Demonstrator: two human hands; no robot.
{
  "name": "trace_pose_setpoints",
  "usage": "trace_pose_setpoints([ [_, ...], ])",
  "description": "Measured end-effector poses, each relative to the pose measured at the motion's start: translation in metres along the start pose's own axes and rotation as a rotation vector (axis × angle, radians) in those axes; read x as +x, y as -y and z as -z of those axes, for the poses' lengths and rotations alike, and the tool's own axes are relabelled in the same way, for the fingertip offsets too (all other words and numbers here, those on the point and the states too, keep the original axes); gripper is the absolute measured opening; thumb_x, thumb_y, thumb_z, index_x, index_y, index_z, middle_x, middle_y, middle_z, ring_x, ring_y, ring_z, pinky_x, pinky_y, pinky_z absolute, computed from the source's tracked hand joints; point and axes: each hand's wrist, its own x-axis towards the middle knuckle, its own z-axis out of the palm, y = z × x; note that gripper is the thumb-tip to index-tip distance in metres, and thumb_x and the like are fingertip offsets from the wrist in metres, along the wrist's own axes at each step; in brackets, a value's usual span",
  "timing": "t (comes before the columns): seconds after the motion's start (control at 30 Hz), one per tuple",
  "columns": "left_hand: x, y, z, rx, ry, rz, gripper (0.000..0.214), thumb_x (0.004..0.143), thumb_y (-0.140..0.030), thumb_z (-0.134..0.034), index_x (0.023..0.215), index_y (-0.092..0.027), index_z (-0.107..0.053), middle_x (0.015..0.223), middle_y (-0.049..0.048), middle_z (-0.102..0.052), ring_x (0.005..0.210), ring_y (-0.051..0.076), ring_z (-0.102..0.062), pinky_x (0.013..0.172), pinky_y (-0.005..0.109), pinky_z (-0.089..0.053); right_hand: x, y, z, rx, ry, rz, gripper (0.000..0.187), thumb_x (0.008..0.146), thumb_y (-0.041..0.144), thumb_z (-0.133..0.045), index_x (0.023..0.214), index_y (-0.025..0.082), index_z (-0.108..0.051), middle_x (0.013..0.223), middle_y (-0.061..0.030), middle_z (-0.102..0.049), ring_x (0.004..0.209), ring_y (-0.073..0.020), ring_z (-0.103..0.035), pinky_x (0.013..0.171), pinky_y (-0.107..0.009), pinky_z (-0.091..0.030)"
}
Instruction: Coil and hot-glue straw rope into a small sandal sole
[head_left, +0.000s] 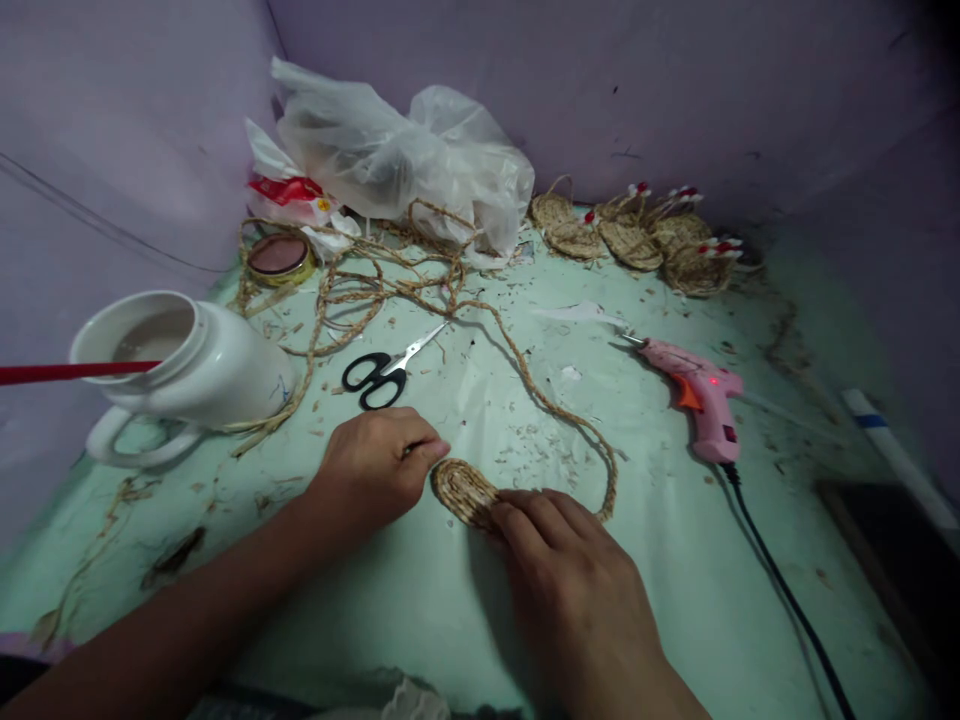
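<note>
A small oval coil of braided straw rope (pixel 463 490) lies flat on the pale green table cover (pixel 675 560). My left hand (pixel 375 462) is curled shut, its fingertips pressing the coil's left edge. My right hand (pixel 570 580) lies over the coil's right end, its fingers together and pressing down on it. The loose rope (pixel 559 412) runs from the coil in a loop to the right and back toward a tangle at the rear left.
Black-handled scissors (pixel 382 375) lie behind my left hand. A pink glue gun (pixel 701 395) with a black cord (pixel 780 580) rests at right. A white jug (pixel 187 365) stands at left, a plastic bag (pixel 420 160) and several finished straw pieces (pixel 637 240) at the back.
</note>
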Motion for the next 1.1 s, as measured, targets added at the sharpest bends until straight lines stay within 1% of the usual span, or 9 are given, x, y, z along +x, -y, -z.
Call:
trace_pose_setpoints([
  [0.07,0.000,-0.007,0.000,0.051,-0.023,0.106,0.021,0.083,-0.035,-0.052,0.072,-0.022,-0.065,0.074,-0.0008,-0.066,0.067,0.016,-0.057,0.058,0.028,-0.035,0.000,0.000,0.001,0.014,-0.007,0.000,0.020,0.080,0.005,-0.053,0.085,0.017,-0.067,0.085,-0.0046,-0.071,0.073,-0.0220,-0.061,0.067,-0.033,-0.048],
  [0.13,-0.001,-0.011,-0.002,0.106,-0.045,0.127,0.020,0.081,-0.036,-0.054,0.071,-0.022,-0.063,0.074,-0.0011,-0.065,0.066,0.016,-0.055,0.058,0.028,-0.032,0.000,0.000,0.001,0.020,-0.024,-0.009,0.020,0.081,0.005,-0.052,0.086,0.017,-0.067,0.085,-0.0046,-0.070,0.072,-0.0218,-0.060,0.066,-0.033,-0.047],
  [0.23,-0.003,-0.010,-0.005,0.156,-0.068,0.087,0.019,0.081,-0.032,-0.053,0.068,-0.020,-0.060,0.077,-0.0002,-0.064,0.068,0.016,-0.055,0.060,0.028,-0.032,-0.001,-0.001,-0.003,0.041,-0.037,-0.024,0.024,0.082,0.004,-0.048,0.088,0.017,-0.067,0.087,-0.0049,-0.070,0.074,-0.0220,-0.059,0.068,-0.033,-0.046],
  [0.33,-0.004,-0.006,-0.006,0.086,-0.065,0.046,0.023,0.083,-0.032,-0.050,0.066,-0.019,-0.059,0.074,0.0002,-0.063,0.067,0.015,-0.054,0.060,0.028,-0.033,-0.004,-0.001,-0.008,0.072,-0.062,-0.054,0.029,0.082,0.004,-0.043,0.089,0.019,-0.067,0.088,-0.0046,-0.069,0.076,-0.0221,-0.058,0.070,-0.034,-0.045],
  [0.47,-0.007,-0.004,-0.004,-0.010,-0.046,-0.045,0.021,0.081,-0.032,-0.055,0.065,-0.019,-0.060,0.070,0.0005,-0.061,0.069,0.016,-0.054,0.063,0.029,-0.037,-0.006,-0.002,-0.013,0.080,-0.076,-0.073,0.030,0.081,0.004,-0.043,0.090,0.020,-0.066,0.090,-0.0048,-0.069,0.078,-0.0223,-0.058,0.073,-0.036,-0.044],
  [0.73,-0.007,-0.007,-0.009,0.157,-0.061,-0.064,0.020,0.080,-0.025,-0.049,0.064,-0.019,-0.058,0.068,0.0023,-0.060,0.066,0.018,-0.053,0.061,0.031,-0.036,-0.005,-0.004,-0.007,0.085,-0.021,-0.057,0.029,0.084,0.005,-0.042,0.095,0.019,-0.065,0.093,-0.0060,-0.069,0.082,-0.0232,-0.059,0.074,-0.037,-0.047],
  [0.83,-0.002,-0.011,-0.006,0.227,0.017,0.030,0.019,0.077,-0.025,-0.049,0.061,-0.020,-0.058,0.065,0.0023,-0.061,0.065,0.019,-0.054,0.058,0.030,-0.033,-0.004,-0.005,-0.005,0.099,0.035,-0.067,0.026,0.086,0.007,-0.044,0.097,0.019,-0.065,0.096,-0.0052,-0.069,0.084,-0.0237,-0.059,0.076,-0.037,-0.047],
  [0.97,0.010,-0.017,0.002,0.321,0.151,0.198,0.025,0.072,-0.035,-0.056,0.052,-0.021,-0.056,0.054,0.0010,-0.056,0.057,0.019,-0.049,0.053,0.029,-0.023,-0.004,-0.006,-0.003,0.114,0.039,-0.063,0.028,0.086,0.006,-0.044,0.098,0.019,-0.065,0.096,-0.0058,-0.069,0.085,-0.0232,-0.058,0.076,-0.036,-0.047],
  [1.1,0.017,-0.015,0.011,0.283,0.195,0.208,0.028,0.070,-0.038,-0.057,0.049,-0.021,-0.055,0.050,-0.0016,-0.049,0.053,0.015,-0.043,0.052,0.027,-0.021,-0.004,-0.005,-0.003,0.109,0.045,-0.069,0.030,0.082,0.005,-0.044,0.097,0.020,-0.066,0.095,-0.0063,-0.069,0.082,-0.0230,-0.059,0.075,-0.036,-0.047],
])
